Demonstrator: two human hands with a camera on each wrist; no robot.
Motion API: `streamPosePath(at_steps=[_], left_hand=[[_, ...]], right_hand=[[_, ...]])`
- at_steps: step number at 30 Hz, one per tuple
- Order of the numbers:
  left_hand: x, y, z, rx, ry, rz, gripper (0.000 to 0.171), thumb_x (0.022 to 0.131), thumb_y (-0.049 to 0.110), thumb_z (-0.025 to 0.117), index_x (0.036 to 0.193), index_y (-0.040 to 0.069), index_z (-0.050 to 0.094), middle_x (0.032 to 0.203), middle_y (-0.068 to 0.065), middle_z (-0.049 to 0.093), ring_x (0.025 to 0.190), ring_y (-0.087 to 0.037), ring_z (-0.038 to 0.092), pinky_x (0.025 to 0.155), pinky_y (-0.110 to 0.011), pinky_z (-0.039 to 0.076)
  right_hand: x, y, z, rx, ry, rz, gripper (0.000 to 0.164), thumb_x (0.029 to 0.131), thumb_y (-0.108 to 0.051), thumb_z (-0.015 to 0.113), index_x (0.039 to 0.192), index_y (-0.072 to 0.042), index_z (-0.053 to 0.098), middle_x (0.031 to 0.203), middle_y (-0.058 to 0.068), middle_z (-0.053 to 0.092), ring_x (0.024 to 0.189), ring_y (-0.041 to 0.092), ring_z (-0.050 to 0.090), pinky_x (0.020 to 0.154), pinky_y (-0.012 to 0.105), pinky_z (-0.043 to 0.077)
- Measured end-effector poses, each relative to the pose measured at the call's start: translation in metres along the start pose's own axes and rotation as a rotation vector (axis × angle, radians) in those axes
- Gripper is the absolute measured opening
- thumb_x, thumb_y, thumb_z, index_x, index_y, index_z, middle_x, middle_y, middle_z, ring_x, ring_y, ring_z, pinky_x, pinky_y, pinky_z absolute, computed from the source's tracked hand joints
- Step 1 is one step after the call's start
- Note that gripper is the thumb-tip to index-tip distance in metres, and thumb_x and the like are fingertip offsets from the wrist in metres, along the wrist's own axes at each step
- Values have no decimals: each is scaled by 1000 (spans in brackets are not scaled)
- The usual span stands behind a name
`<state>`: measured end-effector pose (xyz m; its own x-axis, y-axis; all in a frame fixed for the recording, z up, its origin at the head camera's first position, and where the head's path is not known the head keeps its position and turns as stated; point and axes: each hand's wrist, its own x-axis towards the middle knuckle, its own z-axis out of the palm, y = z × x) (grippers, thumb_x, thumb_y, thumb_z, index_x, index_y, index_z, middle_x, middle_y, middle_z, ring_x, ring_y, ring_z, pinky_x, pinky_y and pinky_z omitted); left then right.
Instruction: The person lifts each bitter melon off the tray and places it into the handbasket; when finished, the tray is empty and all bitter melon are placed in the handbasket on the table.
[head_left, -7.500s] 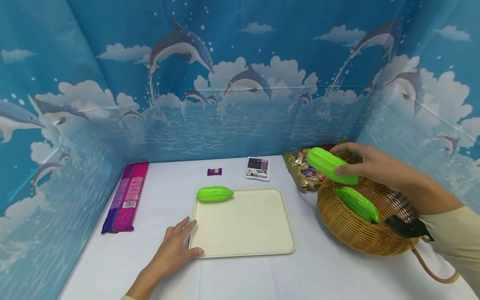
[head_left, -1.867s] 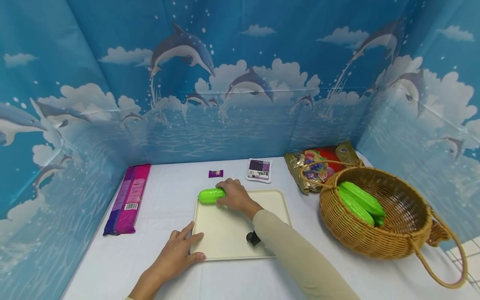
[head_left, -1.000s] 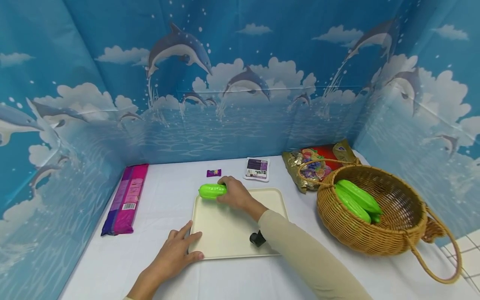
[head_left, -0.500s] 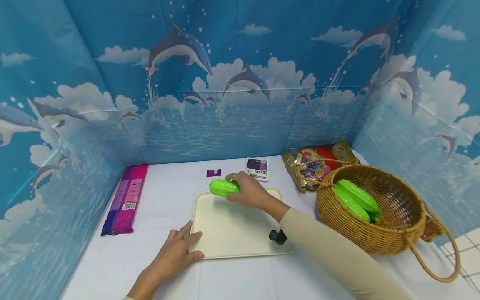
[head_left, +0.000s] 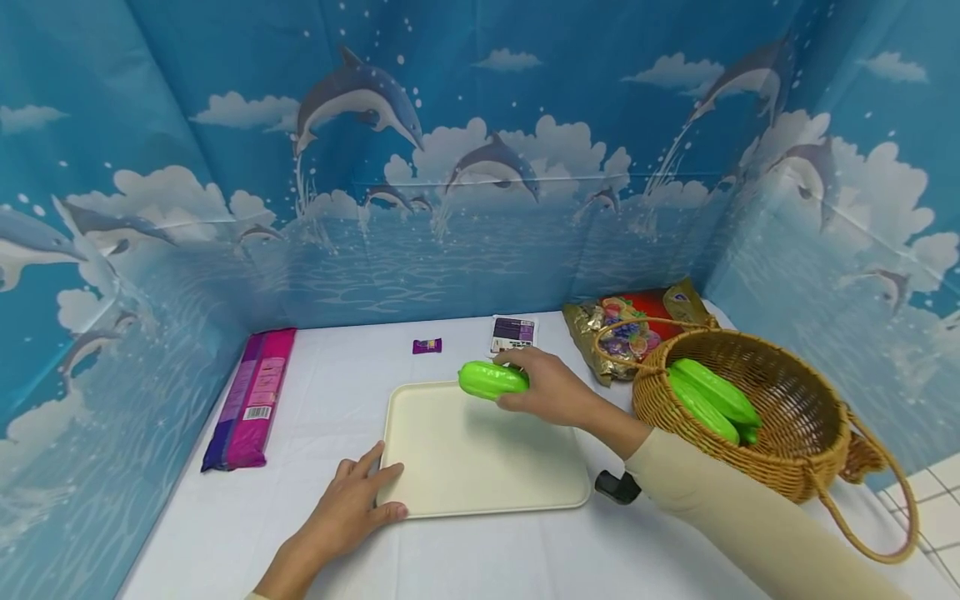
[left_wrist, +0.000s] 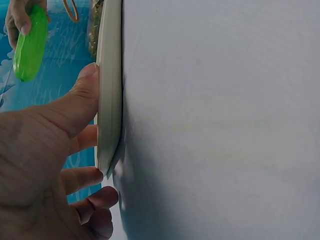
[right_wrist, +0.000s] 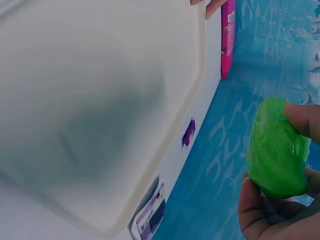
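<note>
My right hand (head_left: 551, 387) holds a bright green, ridged, elongated fruit (head_left: 487, 380) between thumb and fingers, above the far side of a cream tray (head_left: 480, 475). The right wrist view has this fruit (right_wrist: 277, 150) gripped at its lower right, apart from the tray. Near the tray's front left corner, my left hand (head_left: 348, 504) rests with spread fingers touching the edge. Its thumb (left_wrist: 82, 95) lies against the tray rim (left_wrist: 110, 100) in the left wrist view. Similar green fruits (head_left: 716, 392) lie inside a wicker basket (head_left: 802, 408) on the right.
A pink and purple packet (head_left: 255, 400) lies at the left. Behind the tray are a small purple wrapped sweet (head_left: 427, 346) and a white-edged packet (head_left: 513, 332). A gold and red bag (head_left: 637, 325) lies behind the basket. Dolphin-print cloth (head_left: 480, 242) encloses the table.
My right hand picked up the green fruit from the tray's far left corner and carried it rightward. Earlier, it held another fruit over the basket. The left hand has stayed at the tray edge.
</note>
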<state>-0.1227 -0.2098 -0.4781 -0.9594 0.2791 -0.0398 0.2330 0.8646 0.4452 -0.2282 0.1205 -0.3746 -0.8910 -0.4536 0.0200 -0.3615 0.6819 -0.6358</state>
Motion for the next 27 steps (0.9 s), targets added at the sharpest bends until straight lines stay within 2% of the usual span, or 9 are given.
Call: streamPosePath(at_steps=[14,21,23,27], left_hand=[[0,1,-1,2,5,2,65,83,49,76,138,15,65,162,-17,35,112,-20,46,96,-46,46],[-1,0,-1,-2,-3,-2,65,83,49,76,138,15,65,162,-17,35,115,-24,47,98,-48,47],[0,0,-1,1,-1,-2,65,83,48,77,138,15,65,161,-17,35,115,-24,47,98,-48,47],[0,1,-2,2,0,1,65,82,48,77,137,15,65,161,-17,36,113,-23,47,97,-48,47]], right_hand=[[-55,17,-60,14,84,59,62,89,-34,78,142,-12,56,128,11,61,101,26,59,82,42,52],[-81,19,-90,-39,128,65,64,90,-37,78,145,-13,55,125,11,61,97,26,56,75,39,49],[-88,20,-99,-56,136,91,65,91,-40,77,146,-15,53,129,12,59,100,28,56,76,41,49],[-100,26,-119,-78,144,135,70,93,-48,72,151,-16,47,147,18,49,121,40,53,88,59,48]])
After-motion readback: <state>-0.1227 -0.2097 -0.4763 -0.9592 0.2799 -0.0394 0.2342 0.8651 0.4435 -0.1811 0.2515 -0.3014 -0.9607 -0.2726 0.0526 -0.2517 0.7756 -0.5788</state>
